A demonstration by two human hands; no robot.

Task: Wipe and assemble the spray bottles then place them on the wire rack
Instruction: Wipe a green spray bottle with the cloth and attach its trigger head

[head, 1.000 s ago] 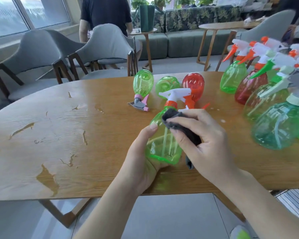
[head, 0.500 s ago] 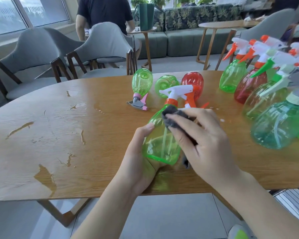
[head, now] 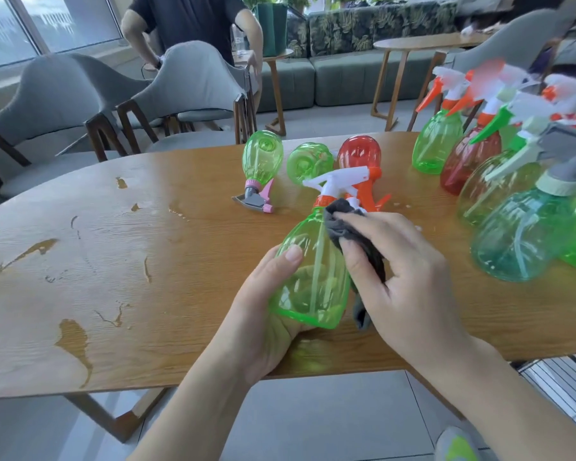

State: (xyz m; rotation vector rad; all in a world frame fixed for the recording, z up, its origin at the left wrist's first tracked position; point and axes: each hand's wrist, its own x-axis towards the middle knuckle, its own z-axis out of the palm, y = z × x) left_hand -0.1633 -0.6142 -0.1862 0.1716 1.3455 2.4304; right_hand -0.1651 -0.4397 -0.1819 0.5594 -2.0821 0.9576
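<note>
Left hand: the left hand [head: 263,314] cups the base of a green spray bottle [head: 310,277], thumb curled up its side.
Right hand: the right hand [head: 409,281] presses a grey cloth [head: 350,227] against the bottle's shoulder, fingers bent over the cloth.
Bottle: tilted above the wooden table [head: 113,261], white-and-orange trigger head [head: 340,181] fitted.
Nearby: three bottles lie just beyond, a cluster of assembled bottles [head: 512,194] stands to the right.

Bright daylight through big windows [head: 47,24] top left. Grey upholstered chairs [head: 193,81] with dark wood legs pulled up along the far side of a worn wooden table [head: 97,261], veneer peeling in spots. Further back, a leaf-print sofa [head: 363,44], a small side table [head: 273,61], a round wooden table [head: 423,44]. Pale grey tiled floor [head: 330,420] underneath.
</note>
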